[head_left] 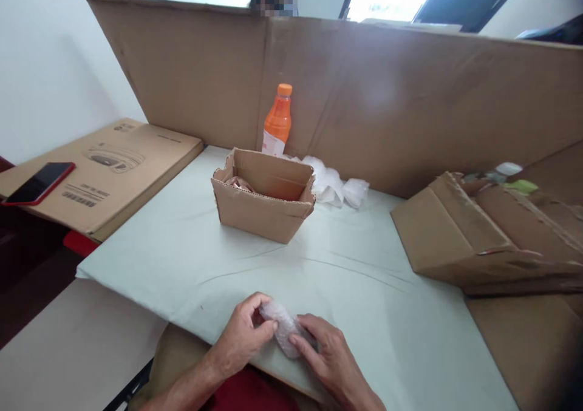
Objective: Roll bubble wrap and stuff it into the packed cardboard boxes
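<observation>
Near the front edge of the table, a small bundle of bubble wrap [283, 331] is held between both hands. My left hand [246, 329] pinches its upper left end with thumb and fingers. At its right side, my right hand [321, 347] grips it, the thumb lying on top. Whatever the wrap may enclose is hidden. Beyond the hands stands an open cardboard box [257, 215] with ragged cut edges; something brownish and crumpled shows inside it at the left.
Behind the box are an orange bottle [277, 119] and several pieces of bubble wrap [330, 183]. A larger box [437, 235] holding items stands at right. At left, a phone [39, 183] lies on a flat carton [155, 150]. A cardboard panel [401, 107] borders the table's back.
</observation>
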Tool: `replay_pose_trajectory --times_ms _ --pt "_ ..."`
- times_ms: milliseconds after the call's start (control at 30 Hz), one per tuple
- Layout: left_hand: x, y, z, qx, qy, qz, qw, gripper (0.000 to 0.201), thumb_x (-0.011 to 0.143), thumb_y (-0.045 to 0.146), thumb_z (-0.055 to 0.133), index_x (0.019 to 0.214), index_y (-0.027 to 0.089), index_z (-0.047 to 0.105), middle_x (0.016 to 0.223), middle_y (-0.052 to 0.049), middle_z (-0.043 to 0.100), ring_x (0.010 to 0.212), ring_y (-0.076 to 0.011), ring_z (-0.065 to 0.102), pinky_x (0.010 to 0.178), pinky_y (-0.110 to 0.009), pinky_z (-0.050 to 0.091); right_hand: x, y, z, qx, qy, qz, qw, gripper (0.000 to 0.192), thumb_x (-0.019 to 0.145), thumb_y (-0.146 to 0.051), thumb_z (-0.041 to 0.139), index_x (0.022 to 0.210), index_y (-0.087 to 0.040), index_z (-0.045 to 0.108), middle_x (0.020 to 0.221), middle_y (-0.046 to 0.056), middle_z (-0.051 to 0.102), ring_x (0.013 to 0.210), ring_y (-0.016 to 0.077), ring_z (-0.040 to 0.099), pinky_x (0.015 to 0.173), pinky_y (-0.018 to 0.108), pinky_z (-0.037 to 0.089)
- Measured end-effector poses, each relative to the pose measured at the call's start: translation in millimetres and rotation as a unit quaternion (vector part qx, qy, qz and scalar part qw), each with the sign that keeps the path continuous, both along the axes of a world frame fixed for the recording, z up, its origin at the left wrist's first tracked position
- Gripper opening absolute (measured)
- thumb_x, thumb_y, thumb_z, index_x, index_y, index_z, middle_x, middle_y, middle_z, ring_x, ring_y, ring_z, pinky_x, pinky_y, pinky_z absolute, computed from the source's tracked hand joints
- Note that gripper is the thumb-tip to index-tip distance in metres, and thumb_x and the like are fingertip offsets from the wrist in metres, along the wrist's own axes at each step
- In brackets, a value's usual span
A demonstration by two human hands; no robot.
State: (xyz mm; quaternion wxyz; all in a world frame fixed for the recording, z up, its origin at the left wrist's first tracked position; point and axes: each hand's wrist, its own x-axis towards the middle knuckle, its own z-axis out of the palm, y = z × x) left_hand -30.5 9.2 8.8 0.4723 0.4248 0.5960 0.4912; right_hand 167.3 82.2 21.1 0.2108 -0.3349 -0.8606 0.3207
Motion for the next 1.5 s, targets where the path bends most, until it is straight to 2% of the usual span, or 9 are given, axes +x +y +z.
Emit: replay_pose_trajectory --times_ms 133,333,533,733,933,1167,1233,1333,1500 --pt "-42 18 28.7 0.173 0.21 0.093 0.958 0.034 0.085 0.019 0.059 0.119 0.02 0.059 0.107 -0.007 0.065 0.095 -0.0199 0.063 0.087 -0.034 0.053 0 22 29.4 0.071 0.023 -0.014 0.997 0.017 0.095 -0.037 0.061 0.095 -0.024 0.072 0.084 0.004 0.075 0.07 0.0199 0.07 0.062 0.028 0.057" --pt "-118 85 89.9 0.367 0.453 0.236 0.777 0.059 0.088 0.01 0.058 0.144 0.022 0.042 0.142 -0.015 0.051 0.136 -0.029 0.047 0.113 -0.05 0.041 -21 88 133.8 0.25 0.068 -0.069 0.963 0.015 0.093 -0.039 0.065 0.088 -0.025 0.069 0.08 0.003 0.07 0.066 0.0165 0.065 0.061 0.026 0.053" --pt "-136 123 84.4 0.425 0.474 0.245 0.731 0.065 0.085 -0.003 0.053 0.146 0.016 0.04 0.104 -0.01 0.068 0.114 -0.0262 0.06 0.102 -0.049 0.048 -108 171 192.1 0.342 -0.087 -0.057 0.934 0.02 0.093 -0.031 0.061 0.081 -0.021 0.073 0.076 0.003 0.067 0.066 0.0151 0.06 0.06 0.026 0.043" --pt "-136 117 73.8 0.439 0.462 0.236 0.733 0.068 0.08 -0.007 0.057 0.144 0.012 0.043 0.097 -0.011 0.069 0.108 -0.0264 0.059 0.099 -0.052 0.049 -201 215 163.6 0.301 -0.413 0.059 0.858 0.021 0.088 -0.019 0.06 0.077 -0.014 0.077 0.078 0.014 0.075 0.073 0.024 0.07 0.064 0.029 0.045" --pt "-139 120 78.8 0.437 0.474 0.217 0.733 0.068 0.08 -0.007 0.057 0.144 0.014 0.044 0.104 -0.011 0.068 0.113 -0.0265 0.058 0.101 -0.05 0.048 -235 216 142.7 0.265 -0.43 0.132 0.853 0.018 0.088 -0.012 0.06 0.087 -0.012 0.078 0.086 0.017 0.076 0.085 0.0267 0.073 0.073 0.032 0.051" --pt "-154 97 59.4 0.334 0.41 0.299 0.795 0.07 0.087 0.011 0.061 0.152 0.023 0.037 0.142 -0.014 0.052 0.134 -0.0291 0.049 0.113 -0.05 0.04 -108 211 174.4 0.27 -0.155 -0.104 0.945 0.025 0.094 -0.033 0.057 0.108 -0.022 0.074 0.093 0.006 0.077 0.079 0.02 0.07 0.071 0.031 0.052" --pt "-159 89 45.9 0.257 0.343 0.3 0.852 0.064 0.09 0.019 0.06 0.15 0.026 0.04 0.144 -0.013 0.052 0.13 -0.029 0.053 0.111 -0.05 0.043 -55 199 155.4 0.225 -0.046 -0.215 0.949 0.033 0.093 -0.047 0.058 0.105 -0.021 0.074 0.089 0.006 0.076 0.075 0.0198 0.069 0.071 0.033 0.053" --pt "-160 86 28.3 0.169 0.221 0.277 0.92 0.063 0.089 0.03 0.063 0.148 0.027 0.042 0.149 -0.012 0.049 0.126 -0.0292 0.057 0.108 -0.05 0.047 -14 175 99.4 0.086 -0.024 -0.185 0.979 0.048 0.084 -0.059 0.064 0.11 -0.02 0.071 0.094 0.01 0.076 0.074 0.0224 0.069 0.063 0.033 0.054" --pt "-158 108 22.2 0.168 0.086 0.24 0.952 0.065 0.083 0.035 0.069 0.143 0.025 0.047 0.149 -0.01 0.05 0.137 -0.0281 0.049 0.111 -0.044 0.044 -61 149 34.4 0.005 0.028 -0.116 0.993 0.07 0.082 -0.052 0.066 0.142 -0.021 0.049 0.136 0.014 0.062 0.112 0.0288 0.065 0.085 0.041 0.057"
